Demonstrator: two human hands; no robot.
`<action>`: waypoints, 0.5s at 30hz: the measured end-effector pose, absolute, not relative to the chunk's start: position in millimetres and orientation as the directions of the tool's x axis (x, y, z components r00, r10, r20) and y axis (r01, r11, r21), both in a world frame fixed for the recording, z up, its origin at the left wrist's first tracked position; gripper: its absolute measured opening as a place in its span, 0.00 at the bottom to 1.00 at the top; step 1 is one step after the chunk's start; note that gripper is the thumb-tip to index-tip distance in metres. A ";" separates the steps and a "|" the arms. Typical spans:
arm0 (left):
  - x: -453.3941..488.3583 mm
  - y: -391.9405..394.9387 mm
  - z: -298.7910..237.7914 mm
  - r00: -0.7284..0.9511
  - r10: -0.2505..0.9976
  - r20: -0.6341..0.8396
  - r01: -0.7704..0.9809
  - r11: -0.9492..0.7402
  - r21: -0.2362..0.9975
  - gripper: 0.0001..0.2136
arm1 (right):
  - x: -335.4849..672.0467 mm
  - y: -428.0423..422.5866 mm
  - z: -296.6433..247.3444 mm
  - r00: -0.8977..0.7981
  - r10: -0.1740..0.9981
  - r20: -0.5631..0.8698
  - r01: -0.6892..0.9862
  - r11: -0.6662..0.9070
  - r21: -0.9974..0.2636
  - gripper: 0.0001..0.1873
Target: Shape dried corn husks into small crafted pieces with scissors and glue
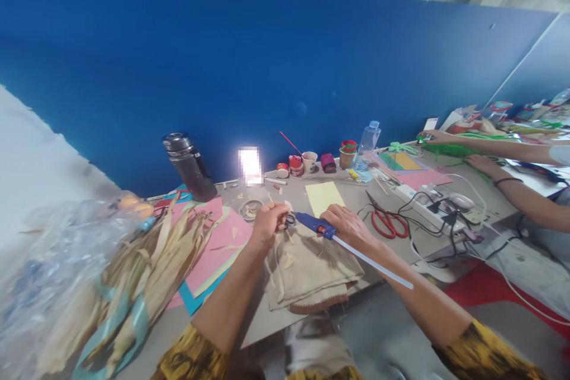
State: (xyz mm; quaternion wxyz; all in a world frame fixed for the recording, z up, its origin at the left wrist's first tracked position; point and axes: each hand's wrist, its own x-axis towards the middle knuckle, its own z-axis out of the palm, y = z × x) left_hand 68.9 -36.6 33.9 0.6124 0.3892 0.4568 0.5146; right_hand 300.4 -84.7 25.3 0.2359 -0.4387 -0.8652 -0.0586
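Observation:
My right hand (350, 227) is closed around a blue glue gun (317, 226) with a long clear glue stick (374, 262) trailing back over my forearm. Its nozzle points left toward my left hand (268, 222), which is pinched shut on a small pale piece I cannot make out. Both hands hover over a folded beige cloth (307, 270) on the table. A roll of tape (250, 209) lies just beyond my left hand.
Dried corn husks (146, 273) and a plastic bag (48, 273) fill the left. Pink paper (220, 243), a black flask (189, 166), a yellow sheet (324, 197), red scissors (389, 222), a power strip with cables (434, 211). Another person's arms (499, 154) work at right.

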 end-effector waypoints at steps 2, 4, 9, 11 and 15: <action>68.5 -36.3 34.2 0.054 0.985 -0.162 -0.274 0.171 0.946 0.10 | 300.7 -85.0 26.2 -0.492 0.744 0.452 0.801 0.590 -0.101 0.14; 67.8 -36.2 34.7 0.057 0.985 -0.164 -0.274 0.174 0.946 0.11 | 300.7 -84.9 27.0 -0.476 0.757 0.448 0.815 0.571 -0.099 0.14; 67.0 -36.9 36.1 0.061 0.984 -0.166 -0.275 0.177 0.945 0.10 | 299.7 -84.5 27.9 -0.474 0.757 0.449 0.817 0.569 -0.097 0.13; 67.2 -37.3 36.4 0.060 0.984 -0.168 -0.277 0.178 0.944 0.10 | 299.5 -84.8 27.9 -0.481 0.753 0.448 0.814 0.574 -0.091 0.14; 67.2 -37.7 36.8 0.055 0.984 -0.171 -0.286 0.180 0.941 0.11 | 300.0 -86.2 28.4 -0.492 0.743 0.453 0.812 0.580 -0.070 0.13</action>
